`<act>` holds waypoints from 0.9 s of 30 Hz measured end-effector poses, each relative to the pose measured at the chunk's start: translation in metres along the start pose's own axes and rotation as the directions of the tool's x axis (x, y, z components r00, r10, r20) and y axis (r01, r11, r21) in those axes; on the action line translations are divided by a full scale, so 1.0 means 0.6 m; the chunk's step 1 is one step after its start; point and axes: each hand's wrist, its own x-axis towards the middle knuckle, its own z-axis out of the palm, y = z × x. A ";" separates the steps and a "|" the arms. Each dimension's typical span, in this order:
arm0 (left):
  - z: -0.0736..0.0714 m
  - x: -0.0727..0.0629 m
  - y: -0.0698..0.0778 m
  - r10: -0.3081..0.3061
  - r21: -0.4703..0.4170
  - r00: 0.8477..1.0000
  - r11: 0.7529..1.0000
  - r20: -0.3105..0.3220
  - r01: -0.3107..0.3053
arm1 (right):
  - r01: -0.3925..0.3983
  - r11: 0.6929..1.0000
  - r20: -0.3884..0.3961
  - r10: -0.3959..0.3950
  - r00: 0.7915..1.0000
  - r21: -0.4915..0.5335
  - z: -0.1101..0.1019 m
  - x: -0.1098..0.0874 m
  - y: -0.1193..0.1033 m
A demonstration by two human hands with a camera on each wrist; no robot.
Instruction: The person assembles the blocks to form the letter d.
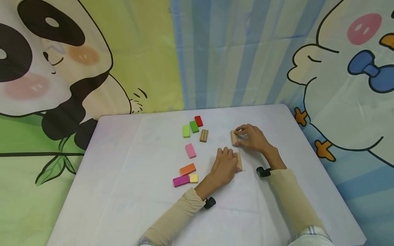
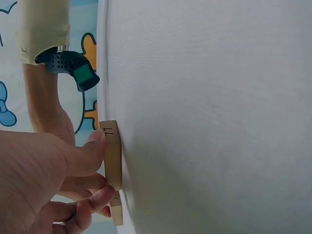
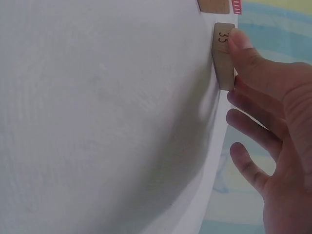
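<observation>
Placement, I reckon: my left hand point(image 1: 225, 166) pinches the nearer block point(image 1: 239, 160), right hand point(image 1: 252, 138) the farther block point(image 1: 233, 139) (one each); next probably needs gentle release.

1. Apparently a child-themed, decorated corner; whether home, classroom or studio cannot be told.
2. It holds a pale table point(image 1: 129, 164) with rounded corners.
3. Behind the table's left side hangs a green sheet point(image 1: 141, 61) printed with a cartoon panda point(image 1: 61, 66).
4. Behind its right side, a blue-striped sheet point(image 1: 240, 54) shows a white cartoon bird point(image 1: 344, 106).

Blocks point(image 1: 191, 150) on the table point(image 1: 123, 198)
</observation>
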 end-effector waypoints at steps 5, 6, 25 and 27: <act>0.002 0.002 0.003 0.003 0.021 1.000 1.000 -0.010 -0.003 | 0.030 1.000 -0.035 -0.030 0.999 -0.008 0.003 -0.003 0.001; 0.002 0.002 0.003 0.004 0.025 1.000 1.000 -0.012 -0.003 | 0.038 0.999 -0.040 -0.038 0.998 -0.006 0.004 -0.003 0.001; 0.007 0.008 0.004 -0.027 0.018 0.998 0.999 -0.062 0.028 | 0.032 0.999 -0.112 -0.029 0.993 0.028 0.015 -0.008 -0.008; 0.008 0.009 0.004 -0.026 0.010 0.998 1.000 -0.065 0.026 | 0.025 0.999 -0.117 -0.022 0.993 0.026 0.015 -0.009 -0.010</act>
